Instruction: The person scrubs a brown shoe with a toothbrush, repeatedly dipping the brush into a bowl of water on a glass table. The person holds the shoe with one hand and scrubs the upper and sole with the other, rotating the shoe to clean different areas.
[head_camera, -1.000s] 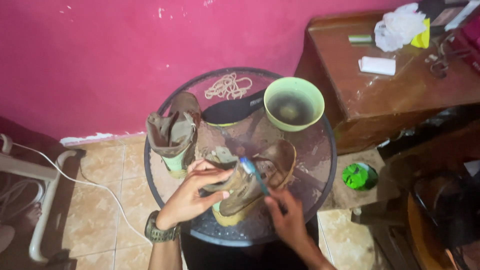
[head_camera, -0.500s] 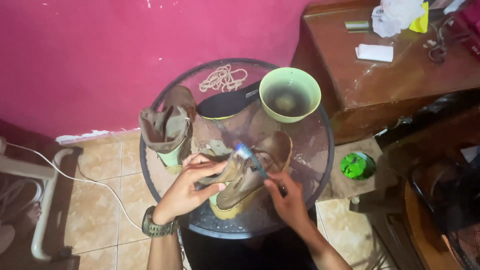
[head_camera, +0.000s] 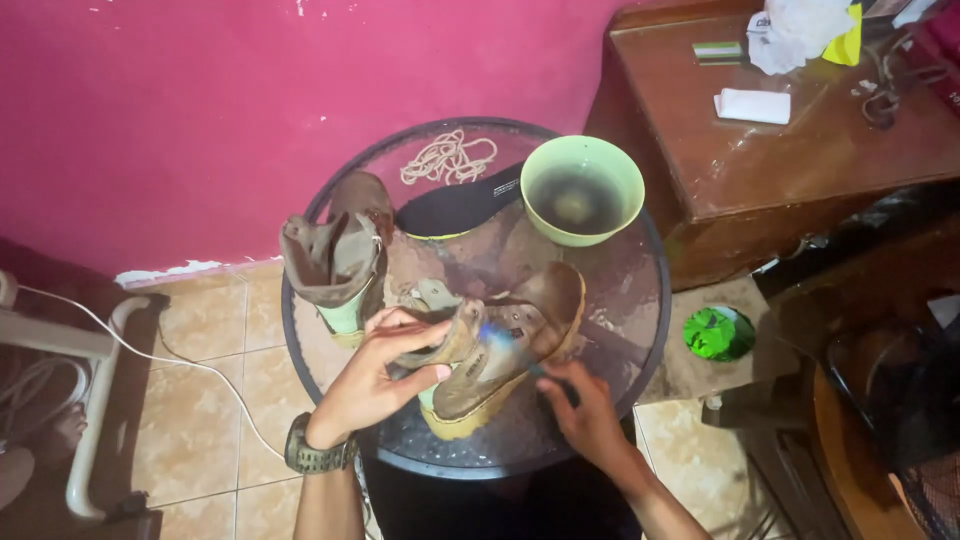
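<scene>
My left hand grips the collar of a muddy tan boot lying on its side on a round glass table. My right hand holds a small brush with a blue head against the boot's side. A watch sits on my left wrist. A second tan boot stands upright at the table's left edge.
A green bowl of dark water, a black insole and a coil of laces lie on the far side of the table. A wooden cabinet stands right, a green lid on the floor, a white cable left.
The brush has shifted slightly along the boot's side while my left hand keeps hold of the collar. The camera view has drifted a little; the other items stay put.
</scene>
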